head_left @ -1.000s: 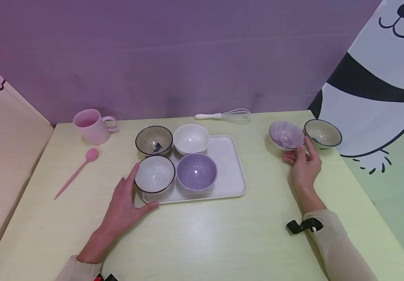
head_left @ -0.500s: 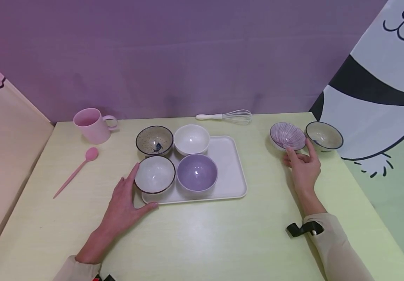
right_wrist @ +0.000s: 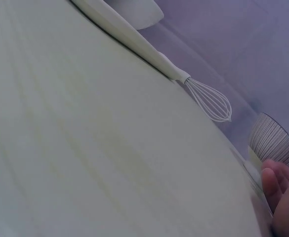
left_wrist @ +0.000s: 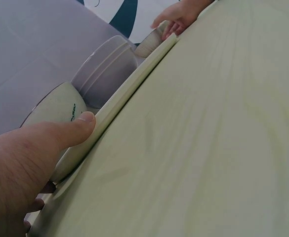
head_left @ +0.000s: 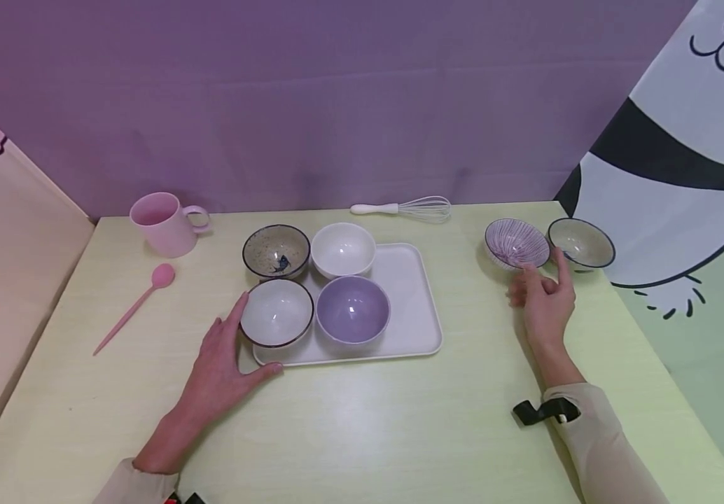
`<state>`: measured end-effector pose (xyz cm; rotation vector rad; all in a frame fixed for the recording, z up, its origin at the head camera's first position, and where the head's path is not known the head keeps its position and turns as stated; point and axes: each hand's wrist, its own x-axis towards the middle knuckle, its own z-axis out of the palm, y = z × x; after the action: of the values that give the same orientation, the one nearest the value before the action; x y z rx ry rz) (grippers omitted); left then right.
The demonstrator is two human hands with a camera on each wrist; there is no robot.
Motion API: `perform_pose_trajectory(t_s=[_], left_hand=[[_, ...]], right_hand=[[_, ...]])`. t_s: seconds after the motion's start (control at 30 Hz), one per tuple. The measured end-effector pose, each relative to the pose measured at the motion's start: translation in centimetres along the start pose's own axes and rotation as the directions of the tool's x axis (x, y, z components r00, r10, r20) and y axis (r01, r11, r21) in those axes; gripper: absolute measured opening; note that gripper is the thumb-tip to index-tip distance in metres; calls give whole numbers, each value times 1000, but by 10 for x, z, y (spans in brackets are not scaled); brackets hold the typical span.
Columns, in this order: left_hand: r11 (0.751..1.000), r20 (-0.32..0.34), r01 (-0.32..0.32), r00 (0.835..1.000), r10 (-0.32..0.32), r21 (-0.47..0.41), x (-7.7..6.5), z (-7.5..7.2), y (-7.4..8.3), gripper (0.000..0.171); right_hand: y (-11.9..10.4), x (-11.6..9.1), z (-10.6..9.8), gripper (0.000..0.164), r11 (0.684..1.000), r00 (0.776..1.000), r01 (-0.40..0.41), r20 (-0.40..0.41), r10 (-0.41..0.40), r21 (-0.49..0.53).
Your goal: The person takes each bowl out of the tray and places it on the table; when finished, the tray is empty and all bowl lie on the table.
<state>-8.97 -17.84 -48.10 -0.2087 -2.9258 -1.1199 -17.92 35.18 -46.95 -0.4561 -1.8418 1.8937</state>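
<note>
In the head view my left hand (head_left: pixel 220 374) is spread at the front left corner of the white tray (head_left: pixel 409 301). Its forefinger lies along the left side of a dark-rimmed white bowl (head_left: pixel 277 313), and its thumb lies at the tray's front edge. Further right, my right hand (head_left: pixel 547 308) is at the front of a purple-striped bowl (head_left: pixel 517 243), thumb near its rim and forefinger pointing toward the gap before a beige bowl (head_left: pixel 581 243). Its remaining fingers bend loosely below the striped bowl. Whether they touch it is unclear.
A purple bowl (head_left: pixel 353 310), a white bowl (head_left: pixel 343 250) and a speckled brown bowl (head_left: pixel 276 252) cluster with the dark-rimmed one at the tray's left. Behind lies a whisk (head_left: pixel 402 208). A pink mug (head_left: pixel 163 224) and pink spoon (head_left: pixel 141 301) are at the left.
My right forefinger has shifted slightly right, from the striped bowl's side toward the beige bowl. The left hand and the bowls look still; the view itself has shifted a little.
</note>
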Motion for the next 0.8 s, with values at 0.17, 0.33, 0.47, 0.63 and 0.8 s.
perform_pose_trajectory(t_s=[0.17, 0.33, 0.47, 0.63, 0.8], left_hand=[[1000, -7, -20, 1000, 20, 8, 0, -1, 1, 128], [1000, -9, -23, 1000, 23, 4, 1, 0, -1, 128], [1000, -12, -27, 1000, 27, -7, 2, 0, 0, 128], [1000, -16, -25, 1000, 25, -14, 1, 0, 1, 129], [1000, -15, -18, 1000, 18, -19, 0, 0, 0, 129]], right_hand=[[1, -2, 0, 65, 998, 999, 39, -3, -39, 57], [-1, -5, 0, 56, 996, 998, 61, -19, -60, 61], [-5, -8, 3, 48, 994, 998, 63, -15, -62, 93], [-12, -17, 11, 38, 991, 993, 116, 25, -118, 72], [-20, -32, 19, 31, 982, 978, 184, 91, -187, 39]])
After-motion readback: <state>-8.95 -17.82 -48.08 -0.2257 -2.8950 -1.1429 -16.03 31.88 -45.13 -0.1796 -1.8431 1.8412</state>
